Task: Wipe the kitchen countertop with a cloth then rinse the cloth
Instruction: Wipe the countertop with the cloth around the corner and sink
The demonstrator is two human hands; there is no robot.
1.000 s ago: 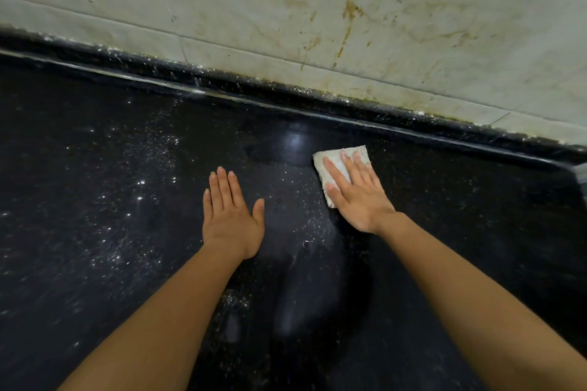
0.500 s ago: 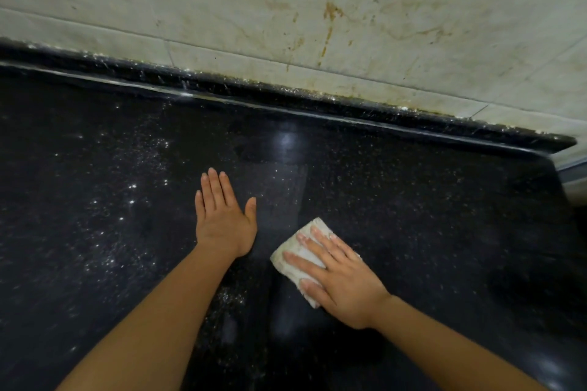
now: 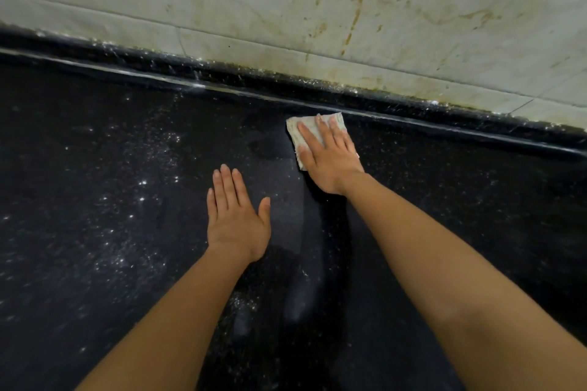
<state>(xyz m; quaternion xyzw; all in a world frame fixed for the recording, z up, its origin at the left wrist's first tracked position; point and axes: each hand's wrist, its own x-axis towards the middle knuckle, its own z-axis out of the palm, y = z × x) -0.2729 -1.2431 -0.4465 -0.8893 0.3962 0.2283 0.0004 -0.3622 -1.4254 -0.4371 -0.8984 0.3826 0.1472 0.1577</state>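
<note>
A folded pale cloth (image 3: 301,130) lies flat on the black speckled countertop (image 3: 444,200), close to the raised back lip. My right hand (image 3: 330,159) presses on it with straight, spread fingers and covers most of it. My left hand (image 3: 236,222) rests palm down on the counter, fingers straight and together, a little nearer to me and to the left of the cloth. A wet streak runs on the counter between the two hands. White specks and droplets dot the surface on the left.
A black raised lip (image 3: 222,73) runs along the back of the counter. Behind it stands a pale tiled wall (image 3: 286,3) with brown stains. The counter stretches far left and right of my arms.
My right hand has pushed the cloth away from me, from beside the left hand up to the back lip. The left hand has stayed in place.
</note>
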